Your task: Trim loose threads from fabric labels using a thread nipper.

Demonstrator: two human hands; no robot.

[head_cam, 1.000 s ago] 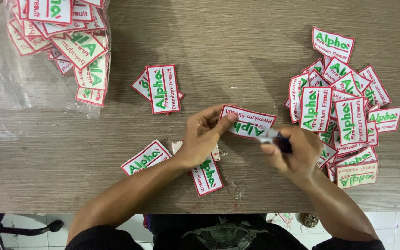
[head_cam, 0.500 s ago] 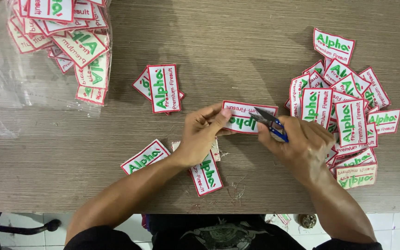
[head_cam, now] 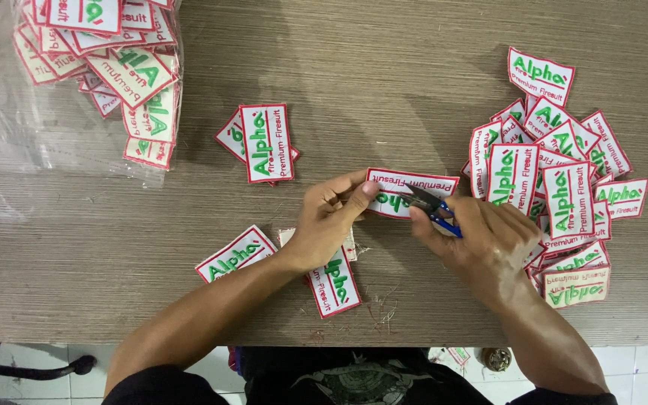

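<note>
Table [head_cam: 384, 67]: grey wood-grain top, seen from above; loose thread scraps lie near its front edge.
Bag [head_cam: 54, 127]: clear plastic at the far left corner, with a heap of patches inside it.
Pile [head_cam: 556, 180]: many white patches with red borders and green lettering, overlapping at the right.
Pair [head_cam: 264, 142]: two patches stacked left of centre, well apart from the pile.
Left hand [head_cam: 324, 225]: pinches the left end of the patch between thumb and fingers; two more patches lie under and beside its wrist.
Right hand [head_cam: 481, 236]: grips the snips, its fingers closed round them.
Patch [head_cam: 410, 187]: held just above the table centre, between both hands.
Snips [head_cam: 433, 206]: blue-handled, blades touching the patch's lower edge.
</note>
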